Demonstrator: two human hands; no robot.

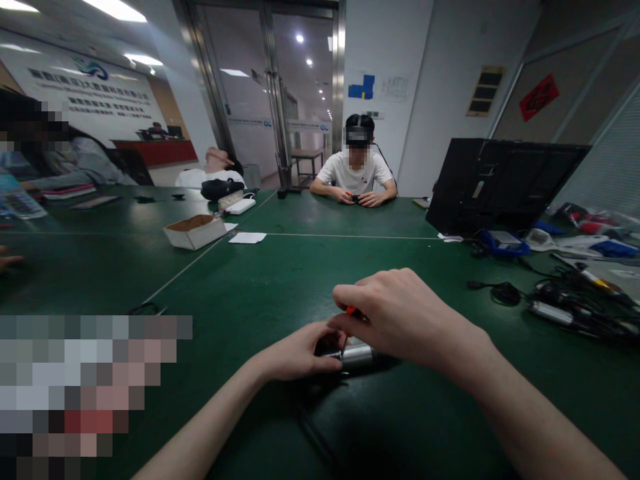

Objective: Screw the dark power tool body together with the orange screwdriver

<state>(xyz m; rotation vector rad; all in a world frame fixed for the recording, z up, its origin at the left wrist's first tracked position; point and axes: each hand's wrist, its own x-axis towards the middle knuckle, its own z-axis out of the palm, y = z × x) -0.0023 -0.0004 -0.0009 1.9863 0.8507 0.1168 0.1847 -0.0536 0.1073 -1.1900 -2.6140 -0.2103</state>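
A silver metal cylinder with dark ends [357, 356] lies low over the green table, pointing left to right. My left hand [305, 350] is closed around its left end, with the thumb along the near side. Above it, my right hand [395, 313] pinches the red-orange handle of a small screwdriver [353, 311]. The thin shaft runs down toward the cylinder beside my left fingers, and the tip's contact point is hidden. A dark cable [315, 427] trails on the table below my hands.
A black monitor [505, 187] stands at the right, near tangled cables with another silver cylinder [550, 312] and a blue device [505, 243]. An open box [195, 232] and white paper [247, 237] lie left of centre. Another person [356, 170] sits opposite; others are at the left.
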